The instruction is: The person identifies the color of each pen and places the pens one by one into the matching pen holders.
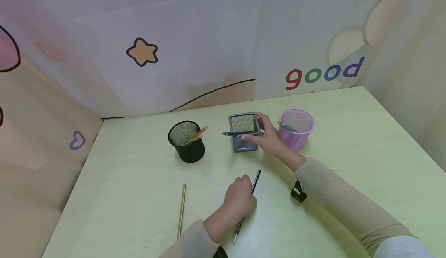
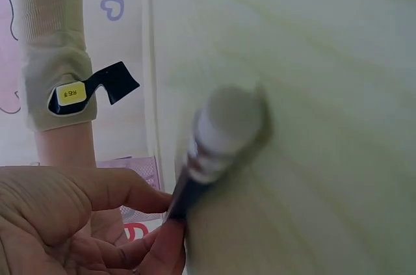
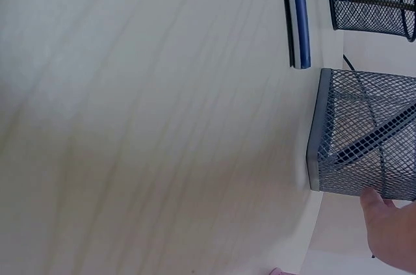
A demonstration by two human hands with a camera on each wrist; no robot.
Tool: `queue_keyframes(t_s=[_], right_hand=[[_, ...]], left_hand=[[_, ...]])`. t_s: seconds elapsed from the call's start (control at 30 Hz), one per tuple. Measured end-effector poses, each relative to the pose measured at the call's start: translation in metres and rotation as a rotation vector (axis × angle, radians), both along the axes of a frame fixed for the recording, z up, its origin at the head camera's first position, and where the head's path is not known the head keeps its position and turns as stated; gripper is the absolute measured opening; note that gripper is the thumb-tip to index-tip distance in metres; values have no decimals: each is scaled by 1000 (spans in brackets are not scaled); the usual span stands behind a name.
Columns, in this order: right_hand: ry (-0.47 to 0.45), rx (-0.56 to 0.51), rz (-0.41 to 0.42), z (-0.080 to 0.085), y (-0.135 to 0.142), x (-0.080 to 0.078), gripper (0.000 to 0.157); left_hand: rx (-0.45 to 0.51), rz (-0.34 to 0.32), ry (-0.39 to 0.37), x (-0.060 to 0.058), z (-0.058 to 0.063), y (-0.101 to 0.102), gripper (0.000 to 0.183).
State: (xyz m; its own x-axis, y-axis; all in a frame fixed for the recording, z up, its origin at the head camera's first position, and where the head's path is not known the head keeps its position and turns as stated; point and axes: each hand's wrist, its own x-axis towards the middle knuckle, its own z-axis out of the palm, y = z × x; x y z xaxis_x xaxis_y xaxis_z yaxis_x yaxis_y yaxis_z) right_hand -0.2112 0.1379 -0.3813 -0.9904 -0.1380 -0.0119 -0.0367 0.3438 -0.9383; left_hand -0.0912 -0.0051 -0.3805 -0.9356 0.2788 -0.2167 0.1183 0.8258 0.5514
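Note:
My left hand [image 1: 239, 196] pinches a dark blue striped pencil [image 1: 256, 180] between thumb and fingers, just over the table. The pencil's white eraser end [image 2: 227, 119] fills the middle of the left wrist view, slightly blurred. My right hand [image 1: 268, 136] grips the right side of a grey square mesh pen holder [image 1: 245, 145], thumb in front, the other fingers partly hidden behind. Dark pencils [image 1: 237, 133] lean in that holder, their ends poking past its left rim. In the right wrist view the thumb or a fingertip [image 3: 372, 200] touches the mesh wall.
Left of the grey holder stands a round black mesh holder [image 1: 192, 154] with yellow pencils [image 1: 195, 136]. On the right is a pink round holder [image 1: 292, 140] holding a grey-green pencil [image 1: 287, 126]. A yellow striped pencil [image 1: 181, 211] lies on the table [image 1: 122, 180]. A printed cloth [image 1: 209, 37] hangs behind.

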Motion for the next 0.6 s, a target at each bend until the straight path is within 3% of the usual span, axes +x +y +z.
queue_keyframes(t_s=[0.6], right_hand=[[-2,-6,3,-1,1,-1,91]], left_hand=[[104,-38,-39,0,2,-9,19]])
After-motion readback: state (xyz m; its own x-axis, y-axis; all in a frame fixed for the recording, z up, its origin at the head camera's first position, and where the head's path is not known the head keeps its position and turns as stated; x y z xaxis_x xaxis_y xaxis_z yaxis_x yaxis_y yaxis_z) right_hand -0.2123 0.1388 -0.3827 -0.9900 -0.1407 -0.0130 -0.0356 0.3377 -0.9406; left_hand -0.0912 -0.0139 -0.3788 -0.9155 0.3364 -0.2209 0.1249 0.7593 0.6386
